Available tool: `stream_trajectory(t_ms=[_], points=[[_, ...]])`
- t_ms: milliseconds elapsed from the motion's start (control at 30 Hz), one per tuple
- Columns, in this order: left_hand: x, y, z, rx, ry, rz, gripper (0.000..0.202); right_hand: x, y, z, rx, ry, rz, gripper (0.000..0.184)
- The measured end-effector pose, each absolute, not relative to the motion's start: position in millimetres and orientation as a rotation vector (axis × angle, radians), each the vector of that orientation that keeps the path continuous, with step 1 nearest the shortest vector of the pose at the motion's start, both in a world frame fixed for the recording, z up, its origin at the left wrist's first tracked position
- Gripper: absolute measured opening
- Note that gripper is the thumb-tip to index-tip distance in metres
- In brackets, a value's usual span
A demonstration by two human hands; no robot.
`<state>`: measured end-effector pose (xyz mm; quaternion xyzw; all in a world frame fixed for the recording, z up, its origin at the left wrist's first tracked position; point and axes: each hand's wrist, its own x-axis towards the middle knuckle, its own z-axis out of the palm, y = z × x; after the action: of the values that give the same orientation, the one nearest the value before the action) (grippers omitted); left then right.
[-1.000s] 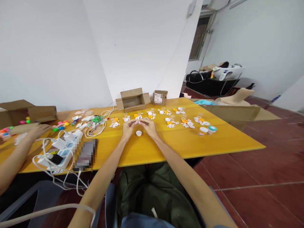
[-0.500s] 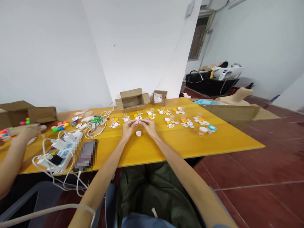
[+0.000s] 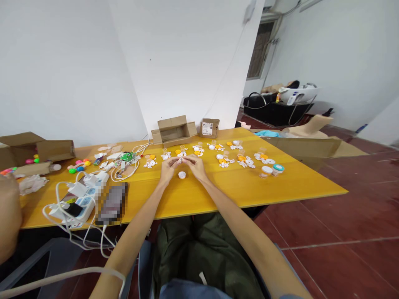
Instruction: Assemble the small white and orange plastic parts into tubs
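Note:
My left hand and my right hand meet fingertip to fingertip over the middle of the yellow table. Both pinch a tiny white piece between them; it is too small to name. A small white cap lies on the table just below my hands. Behind them lie rows of small white and orange parts with little clear cups.
An open cardboard box and a smaller box stand at the table's far edge. A power strip with white cables and a phone lie at the left. Another person's arm shows at the far left by coloured balls. Two lidded jars stand at the right.
The other person's hand at the left has pulled back off the table toward the left edge. My own hands have stayed together in place.

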<state>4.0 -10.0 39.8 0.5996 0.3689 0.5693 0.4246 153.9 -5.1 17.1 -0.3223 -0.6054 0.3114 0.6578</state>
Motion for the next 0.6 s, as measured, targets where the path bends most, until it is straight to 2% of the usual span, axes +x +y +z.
stream_trajectory(t_ms=[600], points=[[6.1,-12.1,41.9,1.476,0.918,1.399,0.029,153.4,-2.8,15.1,-0.752,-1.312,0.762,0.015]])
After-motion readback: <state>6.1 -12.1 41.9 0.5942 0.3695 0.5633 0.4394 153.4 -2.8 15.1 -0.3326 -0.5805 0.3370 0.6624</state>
